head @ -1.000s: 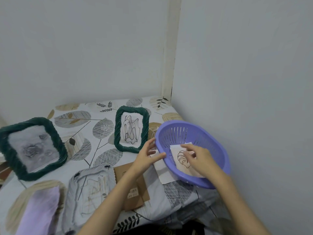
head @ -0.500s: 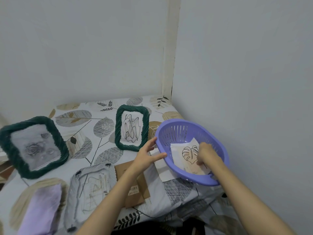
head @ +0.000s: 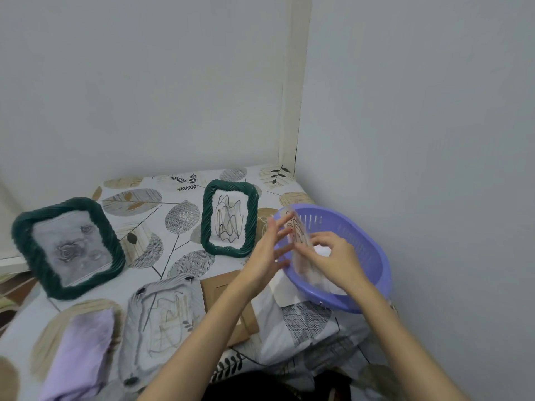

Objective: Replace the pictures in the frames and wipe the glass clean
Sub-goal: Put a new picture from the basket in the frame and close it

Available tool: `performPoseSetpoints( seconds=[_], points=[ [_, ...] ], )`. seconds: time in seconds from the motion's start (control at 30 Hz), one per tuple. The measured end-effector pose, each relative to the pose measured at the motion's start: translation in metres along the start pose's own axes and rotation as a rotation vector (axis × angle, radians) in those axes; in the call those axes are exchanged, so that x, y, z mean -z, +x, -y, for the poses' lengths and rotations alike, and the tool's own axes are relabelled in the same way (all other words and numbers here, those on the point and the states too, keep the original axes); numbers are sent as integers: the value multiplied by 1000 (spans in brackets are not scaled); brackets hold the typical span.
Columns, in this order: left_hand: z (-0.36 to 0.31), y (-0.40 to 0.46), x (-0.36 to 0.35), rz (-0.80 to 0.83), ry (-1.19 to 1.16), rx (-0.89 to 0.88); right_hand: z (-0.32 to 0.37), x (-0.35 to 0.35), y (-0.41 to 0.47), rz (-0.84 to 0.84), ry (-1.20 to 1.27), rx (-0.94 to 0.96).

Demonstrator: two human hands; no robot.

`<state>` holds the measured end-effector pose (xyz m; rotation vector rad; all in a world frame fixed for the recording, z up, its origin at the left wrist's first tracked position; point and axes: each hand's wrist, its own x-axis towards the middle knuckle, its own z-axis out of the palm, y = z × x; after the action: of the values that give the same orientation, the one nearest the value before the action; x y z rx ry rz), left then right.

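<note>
A purple basket point(head: 367, 244) sits at the right on the leaf-print cloth. Over its near-left rim my right hand point(head: 333, 259) grips a blurred stack of picture sheets point(head: 299, 237), tilted up on edge. My left hand point(head: 267, 253) is beside the stack with fingers spread, touching its left face. Two dark green rope frames stand further left: a small one point(head: 230, 218) with a line drawing and a large one point(head: 68, 247) with a rose picture. A grey frame point(head: 163, 322) lies flat in front, face down.
A brown cardboard backing point(head: 223, 287) lies under my left forearm. A lilac cloth point(head: 78, 351) lies at the front left. A white sheet point(head: 275, 287) rests beside the basket. Walls close off the back and right side.
My right hand has lifted the picture sheets out of the basket and stood them on edge. My left hand left the basket rim and came up against the sheets.
</note>
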<state>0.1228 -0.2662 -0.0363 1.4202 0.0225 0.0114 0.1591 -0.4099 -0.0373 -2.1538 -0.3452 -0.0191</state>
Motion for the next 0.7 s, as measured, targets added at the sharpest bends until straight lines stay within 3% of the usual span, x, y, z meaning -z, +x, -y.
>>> performPoseSetpoints(
  seconds=[0.1,0.17,0.4,0.7],
  points=[
    [-11,-4,-1,3,-239,-22,7,-9,-9,127,189,10],
    [-14,-10,3,0,-256,-69,11,-12,-11,162,279,17],
    [0,-37,53,-99,111,-217,22,-33,-19,214,424,158],
    [6,-98,148,-393,565,-77,51,-120,-27,411,291,135]
  ],
)
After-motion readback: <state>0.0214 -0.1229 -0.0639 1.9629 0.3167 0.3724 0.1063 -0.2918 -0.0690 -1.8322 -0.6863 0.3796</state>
